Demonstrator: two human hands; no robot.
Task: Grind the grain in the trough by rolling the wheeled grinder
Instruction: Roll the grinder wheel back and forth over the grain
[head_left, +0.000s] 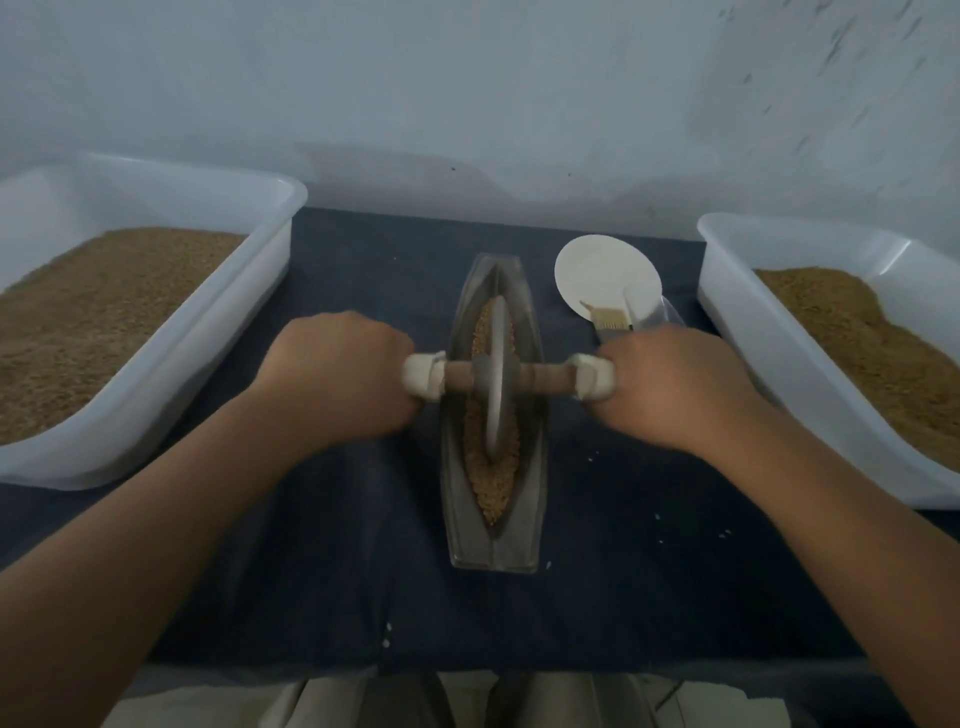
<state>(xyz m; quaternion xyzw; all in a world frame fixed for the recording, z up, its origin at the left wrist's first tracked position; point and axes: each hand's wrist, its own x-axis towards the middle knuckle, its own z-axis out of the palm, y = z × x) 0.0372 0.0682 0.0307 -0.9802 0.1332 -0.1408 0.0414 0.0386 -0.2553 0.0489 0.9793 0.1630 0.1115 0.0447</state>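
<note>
A dark boat-shaped metal trough (493, 540) lies lengthwise in the middle of the dark cloth. Brown grain (488, 493) fills its groove. The wheeled grinder's grey disc (500, 374) stands upright in the groove, about halfway along. A wooden axle (540, 378) runs through the disc, with white wrapped ends. My left hand (337, 379) is closed around the left end and my right hand (675, 384) around the right end. Both fists hide most of the handle ends.
A white tub (208, 332) of brown grain stands at the left, another white tub (779, 332) of grain at the right. Behind my right hand lie a white round plate (597, 270) and a small brush (613, 318). A pale wall rises behind the table. A few loose grains dot the cloth.
</note>
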